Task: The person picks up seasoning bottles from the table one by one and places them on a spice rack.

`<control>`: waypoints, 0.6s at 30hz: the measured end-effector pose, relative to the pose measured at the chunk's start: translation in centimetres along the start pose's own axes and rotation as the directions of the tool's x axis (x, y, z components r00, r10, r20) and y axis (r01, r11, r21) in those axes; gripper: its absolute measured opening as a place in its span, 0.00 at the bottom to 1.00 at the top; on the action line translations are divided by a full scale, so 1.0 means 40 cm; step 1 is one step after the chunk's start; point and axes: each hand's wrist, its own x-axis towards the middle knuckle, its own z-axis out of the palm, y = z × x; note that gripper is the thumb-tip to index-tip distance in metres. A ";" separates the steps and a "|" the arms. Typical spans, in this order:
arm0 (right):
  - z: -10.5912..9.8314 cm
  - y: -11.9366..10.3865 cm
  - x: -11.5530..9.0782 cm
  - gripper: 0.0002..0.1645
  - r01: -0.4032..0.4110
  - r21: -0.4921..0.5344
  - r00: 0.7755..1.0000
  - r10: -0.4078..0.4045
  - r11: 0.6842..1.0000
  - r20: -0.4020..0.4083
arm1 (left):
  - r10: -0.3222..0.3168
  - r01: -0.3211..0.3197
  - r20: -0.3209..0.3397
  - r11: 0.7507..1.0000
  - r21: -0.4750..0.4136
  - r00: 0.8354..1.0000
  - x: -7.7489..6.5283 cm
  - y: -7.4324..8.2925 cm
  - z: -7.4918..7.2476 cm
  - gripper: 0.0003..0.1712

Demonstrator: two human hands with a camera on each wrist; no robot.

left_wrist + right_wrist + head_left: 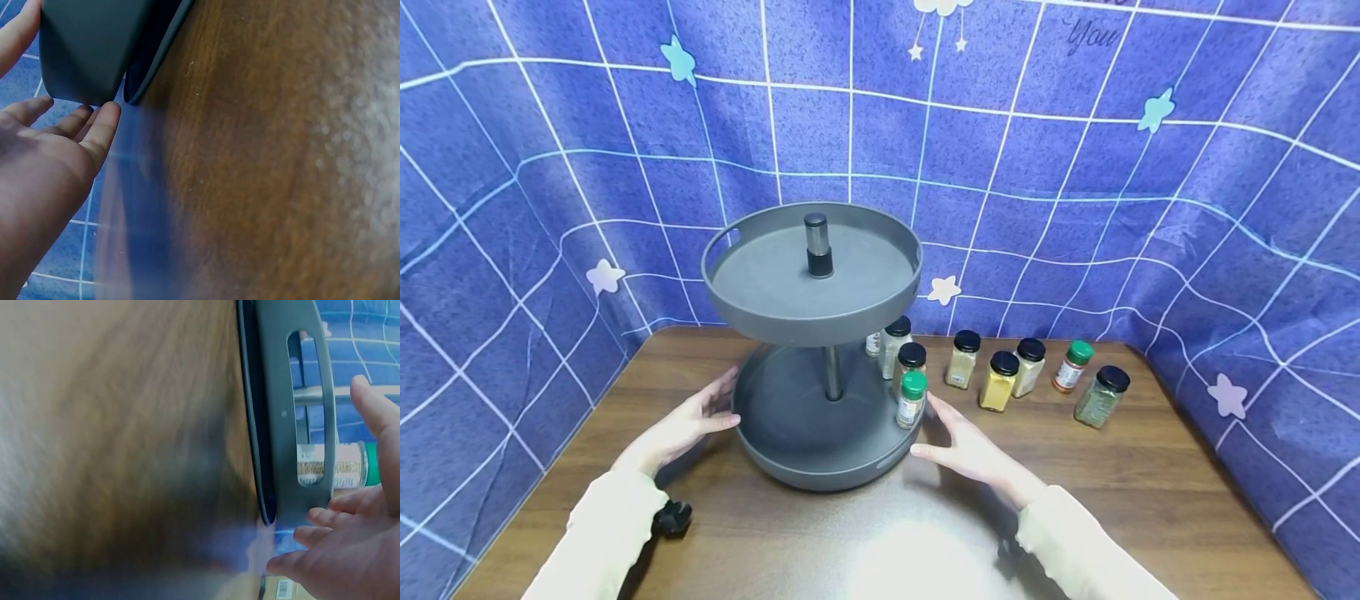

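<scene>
A grey two-tier turntable [805, 477] stands on the wooden table, its round upper tray [775, 296] carried on a metal post [832, 375]. My left hand [679, 427] is at the left side of the lower tray, fingers spread; in the left wrist view its fingertips [109, 115] are at the tray wall. At the right side, my right hand [968, 448] has its fingers extended, fingertips at the wall below the handle slot in the right wrist view. A green-capped spice jar [911, 402] stands on the lower tray near that hand, with several black-capped jars [912, 358] behind it.
Right of the turntable stand several more spice jars, among them a yellow one [998, 383], a green-capped one [1072, 367] and one with green herbs [1101, 398]. A blue grid-patterned curtain [1037, 167] hangs behind the table and at both sides.
</scene>
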 end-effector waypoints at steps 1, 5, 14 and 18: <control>0.002 -0.002 -0.004 0.56 0.002 -0.006 1.000 -0.002 1.000 -0.003 | 0.000 0.000 0.000 1.000 -0.001 1.000 0.000 -0.001 0.000 0.49; 0.010 -0.007 -0.020 0.55 0.000 -0.008 1.000 0.000 1.000 -0.004 | 0.003 -0.003 0.003 1.000 -0.004 1.000 -0.001 -0.002 0.000 0.48; 0.012 -0.032 -0.052 0.52 -0.019 0.019 1.000 0.019 1.000 0.021 | 0.012 -0.012 -0.003 1.000 0.005 1.000 0.002 -0.005 -0.001 0.47; 0.013 -0.041 -0.058 0.52 -0.020 0.014 0.999 0.019 1.000 0.039 | 0.011 -0.011 -0.007 1.000 0.000 1.000 -0.001 -0.007 0.001 0.47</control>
